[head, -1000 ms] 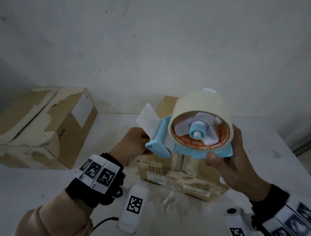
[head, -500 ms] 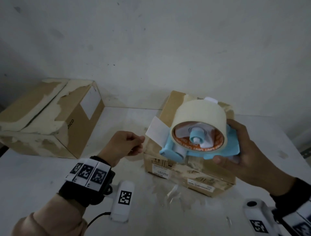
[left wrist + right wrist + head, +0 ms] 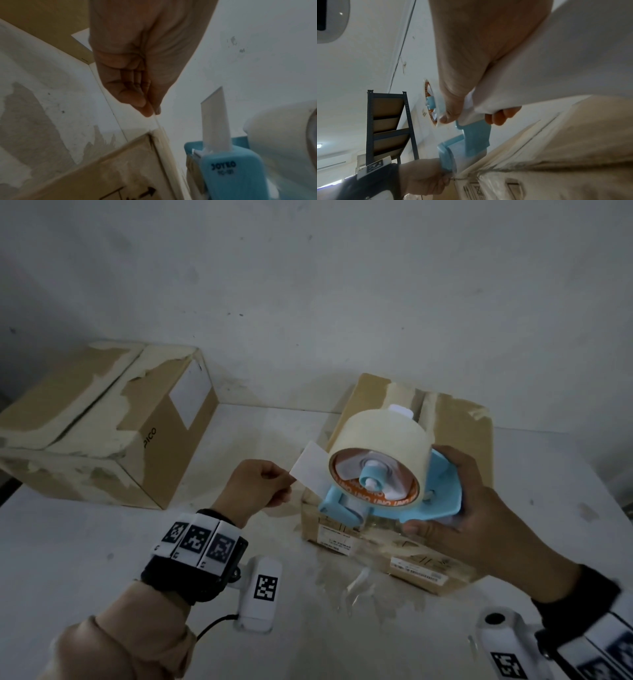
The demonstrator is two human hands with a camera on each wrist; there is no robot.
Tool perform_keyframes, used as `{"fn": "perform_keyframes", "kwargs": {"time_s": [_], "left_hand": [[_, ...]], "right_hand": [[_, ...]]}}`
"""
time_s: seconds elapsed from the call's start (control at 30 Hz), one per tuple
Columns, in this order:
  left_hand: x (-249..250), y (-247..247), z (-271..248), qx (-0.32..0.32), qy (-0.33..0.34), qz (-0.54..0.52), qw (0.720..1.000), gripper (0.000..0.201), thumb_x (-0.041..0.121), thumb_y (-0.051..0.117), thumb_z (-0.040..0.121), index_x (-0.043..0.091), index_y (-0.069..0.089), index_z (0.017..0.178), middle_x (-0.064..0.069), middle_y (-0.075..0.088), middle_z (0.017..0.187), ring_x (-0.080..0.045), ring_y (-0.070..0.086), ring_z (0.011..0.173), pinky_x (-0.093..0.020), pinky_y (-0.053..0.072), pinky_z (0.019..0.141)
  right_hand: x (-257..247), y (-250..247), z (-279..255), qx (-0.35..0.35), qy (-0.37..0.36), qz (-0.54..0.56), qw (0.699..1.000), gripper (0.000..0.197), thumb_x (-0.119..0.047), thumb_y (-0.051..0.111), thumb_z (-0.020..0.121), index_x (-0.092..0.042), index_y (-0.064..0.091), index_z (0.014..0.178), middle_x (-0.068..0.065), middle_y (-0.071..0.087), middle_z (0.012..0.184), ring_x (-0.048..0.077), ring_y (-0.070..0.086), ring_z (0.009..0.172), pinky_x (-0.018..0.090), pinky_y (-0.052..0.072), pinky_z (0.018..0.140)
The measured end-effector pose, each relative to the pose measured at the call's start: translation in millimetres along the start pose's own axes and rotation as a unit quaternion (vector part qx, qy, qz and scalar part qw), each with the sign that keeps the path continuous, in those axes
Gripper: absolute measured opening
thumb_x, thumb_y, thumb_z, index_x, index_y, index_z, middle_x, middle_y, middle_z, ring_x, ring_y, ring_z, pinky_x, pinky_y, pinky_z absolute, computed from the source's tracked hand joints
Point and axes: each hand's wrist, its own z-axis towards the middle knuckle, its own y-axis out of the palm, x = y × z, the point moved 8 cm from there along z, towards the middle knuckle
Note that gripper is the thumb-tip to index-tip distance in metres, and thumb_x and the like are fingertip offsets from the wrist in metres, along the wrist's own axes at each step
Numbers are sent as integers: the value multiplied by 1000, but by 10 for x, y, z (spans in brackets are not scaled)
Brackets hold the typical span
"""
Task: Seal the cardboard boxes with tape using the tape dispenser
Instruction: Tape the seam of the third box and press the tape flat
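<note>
My right hand [image 3: 476, 508] grips the white handle of a light-blue tape dispenser [image 3: 346, 501] that carries a fat beige tape roll [image 3: 376, 436]. It holds the dispenser just above a worn cardboard box [image 3: 455, 433], with the roller end over the box's near-left corner. A white tab [image 3: 308, 470] sticks up from the dispenser's front. My left hand [image 3: 286, 487] hovers beside that tab, fingers curled and tips pressed to the thumb. In the left wrist view the tab [image 3: 214, 121] stands clear of the left hand [image 3: 150, 111], and I see nothing in its fingers.
A second, larger cardboard box [image 3: 102, 422] with torn tape sits at the back left of the white table [image 3: 85, 542]. Clear tape scraps [image 3: 356, 583] lie in front of the near box. A wall runs close behind. A metal shelf [image 3: 388, 121] stands off to one side.
The dispenser has come down and to the right, toward the box. My left hand left the dispenser's front, drew back, and has now moved up beside the white tab again.
</note>
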Motion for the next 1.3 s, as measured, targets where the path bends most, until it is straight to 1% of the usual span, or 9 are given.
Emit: {"fn": "perform_keyframes", "kwargs": {"time_s": [0.37, 0.53, 0.73, 0.83, 0.9, 0.97, 1.13, 1.23, 1.3], "left_hand": [[-201, 56, 75, 16, -30, 7, 999, 24, 11, 58, 89, 7, 59, 65, -6, 59, 57, 1, 52, 34, -9, 43, 39], [-379, 227, 70, 15, -55, -1, 998, 31, 9, 53, 91, 9, 57, 60, 5, 55, 37, -14, 49, 49, -17, 41, 46], [-345, 187, 56, 48, -13, 44, 998, 31, 9, 55, 88, 14, 57, 57, 8, 53, 35, -9, 51, 47, -11, 38, 42], [-383, 208, 58, 69, -25, 20, 997, 11, 16, 59, 87, 8, 61, 94, -6, 66, 65, -16, 61, 60, -17, 48, 50], [-485, 248, 53, 64, -74, -8, 995, 43, 25, 60, 87, 13, 48, 126, -16, 63, 106, -26, 63, 90, -29, 54, 59], [-547, 293, 54, 40, -107, -19, 993, 50, 30, 56, 89, 20, 39, 136, -14, 51, 128, -30, 55, 109, -38, 55, 69], [-634, 397, 2, -4, -161, -39, 986, 37, 27, 48, 94, 21, 45, 130, -11, 47, 134, -34, 48, 120, -47, 52, 83], [-526, 384, 44, 18, -130, -33, 991, 30, 21, 41, 97, 12, 51, 124, -13, 50, 133, -32, 48, 119, -38, 47, 84], [-443, 378, 76, 29, -92, -71, 993, 22, 14, 35, 99, 9, 57, 96, -22, 56, 112, -32, 54, 104, -33, 41, 84]], "right_hand": [[51, 64, 21, -8, 26, -17, 999, 77, -83, 59, 47, -72, 16, 111, -41, 52, 107, -4, 60, 97, 33, 57, 74], [103, 73, 16, -1, 25, -19, 1000, 77, -85, 59, 47, -73, 17, 110, -42, 52, 103, 3, 60, 98, 44, 56, 73], [110, 88, 34, 3, 14, -19, 1000, 78, -85, 58, 49, -72, 15, 111, -43, 50, 104, -1, 59, 95, 38, 55, 72], [102, 84, 29, 3, 11, -20, 1000, 78, -85, 58, 50, -72, 14, 112, -43, 51, 104, 4, 61, 94, 39, 56, 72], [107, 93, 19, 3, 13, -26, 1000, 78, -85, 57, 49, -72, 13, 113, -41, 51, 106, 18, 64, 91, 44, 57, 73], [113, 93, 17, 5, 12, -34, 999, 78, -85, 56, 50, -71, 12, 114, -38, 51, 107, 24, 65, 87, 48, 57, 72], [165, 82, 29, 7, 14, -37, 999, 83, -82, 59, 52, -66, 14, 119, -14, 60, 105, 25, 67, 87, 50, 56, 70], [175, 65, 26, 8, 15, -46, 999, 85, -81, 59, 53, -58, 16, 123, -5, 65, 98, 24, 68, 84, 49, 57, 68], [173, 72, 26, 5, 19, -54, 998, 89, -79, 60, 53, -52, 17, 126, 2, 67, 94, 23, 68, 82, 49, 56, 66]]}}
